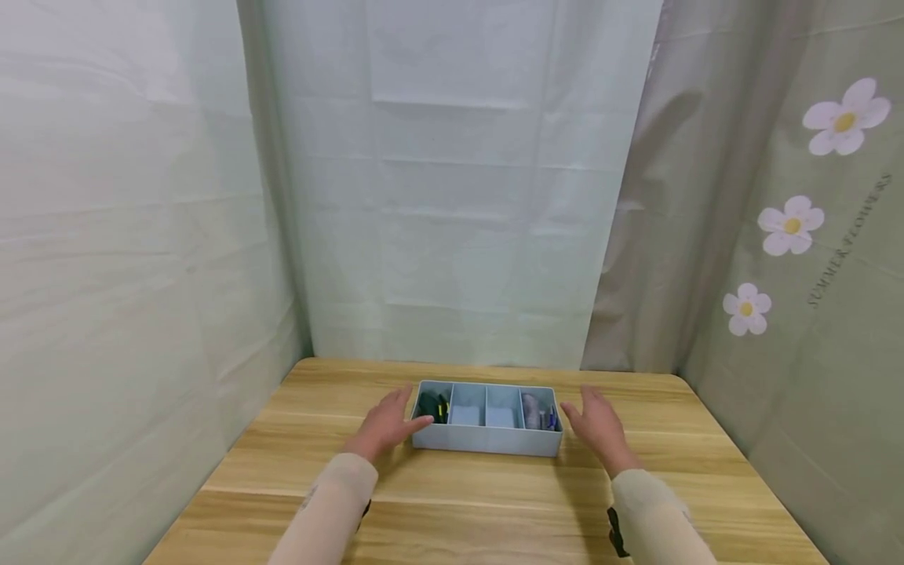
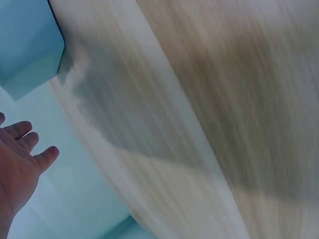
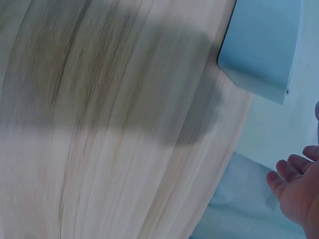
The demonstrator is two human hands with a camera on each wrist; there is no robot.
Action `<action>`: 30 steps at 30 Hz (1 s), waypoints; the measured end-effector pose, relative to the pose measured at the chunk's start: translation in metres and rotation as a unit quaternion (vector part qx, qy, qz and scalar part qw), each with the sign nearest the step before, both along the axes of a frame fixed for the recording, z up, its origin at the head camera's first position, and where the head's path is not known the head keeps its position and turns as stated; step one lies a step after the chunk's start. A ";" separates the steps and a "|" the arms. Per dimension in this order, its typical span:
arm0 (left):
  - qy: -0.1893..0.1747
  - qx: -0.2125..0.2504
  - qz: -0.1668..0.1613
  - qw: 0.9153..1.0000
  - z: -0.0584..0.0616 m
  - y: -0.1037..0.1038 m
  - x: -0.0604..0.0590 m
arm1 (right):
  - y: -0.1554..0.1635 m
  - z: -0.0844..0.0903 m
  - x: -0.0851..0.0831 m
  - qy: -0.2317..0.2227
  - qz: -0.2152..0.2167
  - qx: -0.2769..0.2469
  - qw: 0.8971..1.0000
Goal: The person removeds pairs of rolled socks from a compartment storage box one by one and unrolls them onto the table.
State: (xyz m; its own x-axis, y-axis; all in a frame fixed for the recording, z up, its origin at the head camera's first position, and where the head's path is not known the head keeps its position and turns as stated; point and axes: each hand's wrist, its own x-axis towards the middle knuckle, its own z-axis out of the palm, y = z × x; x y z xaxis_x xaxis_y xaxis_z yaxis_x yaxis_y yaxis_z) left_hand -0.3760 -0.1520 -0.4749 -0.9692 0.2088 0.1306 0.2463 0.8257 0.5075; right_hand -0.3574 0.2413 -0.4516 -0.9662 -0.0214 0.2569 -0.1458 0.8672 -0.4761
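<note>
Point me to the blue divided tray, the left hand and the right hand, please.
blue divided tray (image 1: 487, 441): head view, on its near outer wall.
left hand (image 1: 387, 428): head view, on the back of the hand, beside the tray's left end.
right hand (image 1: 602, 428): head view, on the back of the hand, beside the tray's right end.

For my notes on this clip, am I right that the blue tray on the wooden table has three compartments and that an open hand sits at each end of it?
Not quite: the tray has four compartments, not three, as the head view shows. The rest holds: it stands on the wooden table, with the open left hand at one end and the open right hand at the other.
</note>
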 end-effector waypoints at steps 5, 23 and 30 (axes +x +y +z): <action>-0.012 0.017 0.001 1.000 -0.002 0.005 0.000 | -0.011 -0.002 -0.002 -0.002 -0.006 -0.027 1.000; -0.013 0.024 -0.027 0.999 -0.007 0.004 -0.003 | -0.034 -0.015 0.000 0.008 -0.028 -0.101 0.994; -0.021 0.025 -0.027 0.999 -0.007 0.005 -0.003 | -0.043 -0.019 0.000 0.045 -0.041 -0.117 0.991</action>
State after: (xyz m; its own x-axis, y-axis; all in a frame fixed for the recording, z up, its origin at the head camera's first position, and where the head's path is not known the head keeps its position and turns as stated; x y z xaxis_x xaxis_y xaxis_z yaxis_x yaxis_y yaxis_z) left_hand -0.3790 -0.1468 -0.4821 -0.9616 0.2550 0.1013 0.2671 0.7853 0.5586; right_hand -0.3573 0.1984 -0.4705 -0.9349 0.1262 0.3316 -0.1314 0.7450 -0.6540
